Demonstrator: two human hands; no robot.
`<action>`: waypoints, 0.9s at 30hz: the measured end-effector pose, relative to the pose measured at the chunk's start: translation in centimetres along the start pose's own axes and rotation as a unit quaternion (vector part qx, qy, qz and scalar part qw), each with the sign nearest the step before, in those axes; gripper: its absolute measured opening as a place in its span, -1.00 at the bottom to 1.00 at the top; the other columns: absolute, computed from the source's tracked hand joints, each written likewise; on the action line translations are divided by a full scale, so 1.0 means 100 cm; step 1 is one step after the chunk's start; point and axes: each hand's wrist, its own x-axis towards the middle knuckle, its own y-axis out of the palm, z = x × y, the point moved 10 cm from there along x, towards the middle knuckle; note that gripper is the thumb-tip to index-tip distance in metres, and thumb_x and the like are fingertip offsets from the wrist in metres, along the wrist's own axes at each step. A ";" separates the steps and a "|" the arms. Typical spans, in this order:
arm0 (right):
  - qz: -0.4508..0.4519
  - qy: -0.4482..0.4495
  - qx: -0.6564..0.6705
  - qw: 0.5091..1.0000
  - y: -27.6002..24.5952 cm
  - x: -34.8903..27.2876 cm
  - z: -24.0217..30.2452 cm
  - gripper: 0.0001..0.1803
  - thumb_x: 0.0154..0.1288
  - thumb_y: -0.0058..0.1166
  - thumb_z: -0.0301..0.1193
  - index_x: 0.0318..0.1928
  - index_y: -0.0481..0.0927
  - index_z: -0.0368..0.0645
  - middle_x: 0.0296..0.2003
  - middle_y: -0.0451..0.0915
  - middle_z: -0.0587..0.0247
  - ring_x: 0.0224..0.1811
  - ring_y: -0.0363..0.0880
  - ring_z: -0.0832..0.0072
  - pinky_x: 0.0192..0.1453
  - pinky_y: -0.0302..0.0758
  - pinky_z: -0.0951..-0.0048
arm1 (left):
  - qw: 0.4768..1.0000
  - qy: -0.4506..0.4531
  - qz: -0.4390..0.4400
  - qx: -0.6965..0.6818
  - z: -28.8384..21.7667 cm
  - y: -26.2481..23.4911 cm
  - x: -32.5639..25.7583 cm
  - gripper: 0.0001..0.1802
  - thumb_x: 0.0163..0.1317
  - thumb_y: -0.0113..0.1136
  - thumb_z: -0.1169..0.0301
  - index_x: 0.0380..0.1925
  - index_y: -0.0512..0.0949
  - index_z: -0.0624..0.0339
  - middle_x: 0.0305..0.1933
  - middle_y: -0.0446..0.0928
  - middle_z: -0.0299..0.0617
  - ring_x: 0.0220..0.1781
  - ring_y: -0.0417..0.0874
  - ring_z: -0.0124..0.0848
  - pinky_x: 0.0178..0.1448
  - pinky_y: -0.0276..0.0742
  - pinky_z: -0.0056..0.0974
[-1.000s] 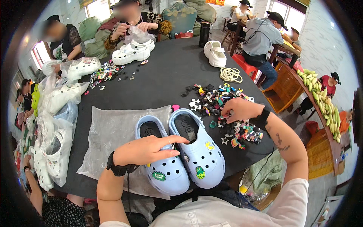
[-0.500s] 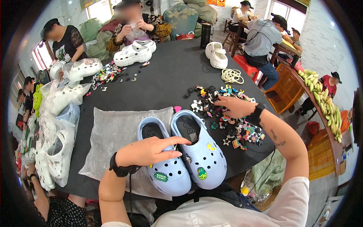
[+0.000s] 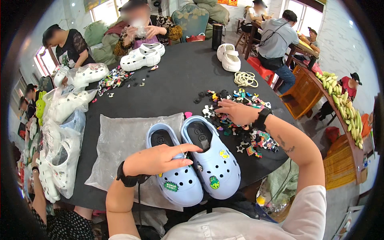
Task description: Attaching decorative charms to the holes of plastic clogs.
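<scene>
A pair of light blue clogs stands side by side in front of me, toes toward me: the left clog [image 3: 182, 195] and the right clog [image 3: 229, 184]. Small charms sit in some of their holes, among them a green hatching-dinosaur charm [image 3: 214, 182] and a yellow one. My left hand [image 3: 158, 160] lies across the left clog, its index finger stretched to the opening of the right clog. It holds nothing that I can see. My right hand [image 3: 240, 113] reaches over a heap of loose charms [image 3: 262, 140], fingers spread and touching the pieces; some fingertips are hidden among them.
Under the clogs lies a clear plastic bag [image 3: 120, 148] on the black table [image 3: 156, 92]. Bagged white clogs [image 3: 66, 160] line the left side. Farther off are white clogs [image 3: 140, 60], another charm pile [image 3: 114, 80], a coiled cord [image 3: 245, 79] and a black bottle [image 3: 217, 37]. Other people sit around.
My right hand has shifted a little left over the charm heap. My left hand and the blue clogs stay put. The person across has raised their hands with the clear plastic.
</scene>
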 end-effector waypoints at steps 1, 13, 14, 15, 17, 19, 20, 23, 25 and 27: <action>-0.005 -0.014 -0.028 1.000 0.001 0.003 0.008 -0.42 0.16 0.03 -0.59 0.26 0.46 -0.17 0.29 0.38 -0.03 0.38 0.30 0.01 0.43 0.30 0.14 | 1.000 -0.015 0.005 0.001 0.003 0.001 -0.001 -0.50 0.46 0.00 0.13 0.32 0.33 0.01 -0.30 0.61 0.08 -0.33 0.66 -0.06 -0.18 0.51 -0.12; 0.057 0.007 0.007 0.998 -0.018 -0.024 0.028 -0.54 -0.03 0.06 -0.65 -0.06 0.61 -0.01 0.03 0.49 0.15 0.17 0.44 0.07 0.23 0.39 0.10 | 1.000 -0.014 0.004 0.001 0.001 -0.001 -0.001 -0.51 0.46 0.00 0.13 0.31 0.34 0.01 -0.36 0.59 0.09 -0.37 0.65 -0.07 -0.22 0.48 -0.10; 0.044 -0.001 -0.004 0.999 -0.022 -0.027 0.029 -0.59 -0.01 0.12 -0.63 -0.08 0.60 -0.04 -0.04 0.50 0.14 0.12 0.49 0.10 0.16 0.43 0.13 | 1.000 -0.014 0.004 0.000 -0.002 -0.003 0.000 -0.51 0.46 0.00 0.13 0.31 0.34 0.01 -0.36 0.59 0.09 -0.37 0.65 -0.07 -0.22 0.48 -0.10; 0.045 0.000 -0.003 0.999 -0.024 -0.031 0.028 -0.59 -0.01 0.12 -0.63 -0.08 0.60 -0.04 -0.04 0.50 0.14 0.12 0.49 0.10 0.16 0.43 0.13 | 0.998 -0.057 0.027 -0.009 0.000 -0.002 -0.001 -0.51 0.44 0.02 0.18 0.32 0.34 0.03 -0.09 0.58 0.02 -0.18 0.66 -0.08 -0.06 0.51 -0.12; 0.018 0.001 0.019 1.000 -0.035 -0.035 0.031 -0.61 -0.01 0.15 -0.64 -0.10 0.59 -0.08 -0.09 0.49 0.19 -0.01 0.52 0.17 0.05 0.46 0.19 | 0.993 -0.102 0.049 -0.018 0.007 0.002 -0.003 -0.49 0.42 0.04 0.23 0.34 0.34 0.04 0.17 0.57 -0.06 0.01 0.68 -0.09 0.10 0.53 -0.15; 0.012 0.012 0.020 1.000 -0.042 -0.039 0.032 -0.65 -0.02 0.19 -0.64 -0.15 0.58 -0.13 -0.17 0.50 0.19 -0.12 0.54 0.22 -0.06 0.47 0.23 | 0.994 -0.102 0.046 -0.016 0.008 0.002 -0.003 -0.49 0.42 0.04 0.23 0.34 0.34 0.04 0.17 0.57 -0.06 0.01 0.68 -0.10 0.11 0.53 -0.15; 0.040 0.073 0.034 0.996 -0.039 -0.042 0.019 -0.68 -0.01 0.20 -0.65 -0.17 0.57 -0.16 -0.20 0.50 0.18 -0.13 0.54 0.24 -0.09 0.47 0.25 | 0.994 -0.102 0.046 -0.017 0.011 0.003 -0.003 -0.49 0.42 0.04 0.23 0.34 0.34 0.04 0.17 0.57 -0.06 0.01 0.68 -0.10 0.11 0.53 -0.15; 0.049 0.139 0.048 0.988 -0.037 -0.050 0.004 -0.75 0.02 0.22 -0.64 -0.23 0.55 -0.22 -0.31 0.52 0.19 -0.20 0.55 0.27 -0.13 0.48 0.29 | 0.999 -0.035 0.015 0.012 0.006 0.000 -0.001 -0.52 0.47 -0.01 0.11 0.31 0.34 -0.01 -0.38 0.59 0.08 -0.37 0.64 -0.06 -0.23 0.48 -0.09; -0.071 0.031 0.012 0.997 -0.053 -0.050 0.014 -0.75 0.02 0.24 -0.62 -0.24 0.54 -0.23 -0.36 0.53 0.21 -0.27 0.57 0.25 -0.13 0.51 0.30 | 1.000 -0.016 0.010 0.013 0.003 0.000 0.000 -0.52 0.47 -0.01 0.11 0.31 0.34 -0.01 -0.37 0.59 0.09 -0.36 0.65 -0.05 -0.22 0.48 -0.08; -0.072 0.018 0.007 0.997 -0.054 -0.050 0.013 -0.76 0.04 0.25 -0.62 -0.23 0.54 -0.24 -0.36 0.55 0.19 -0.29 0.58 0.26 -0.13 0.52 0.31 | 1.000 -0.018 0.010 0.012 0.003 0.000 0.001 -0.52 0.46 -0.01 0.11 0.31 0.34 -0.01 -0.35 0.60 0.10 -0.34 0.66 -0.04 -0.21 0.49 -0.08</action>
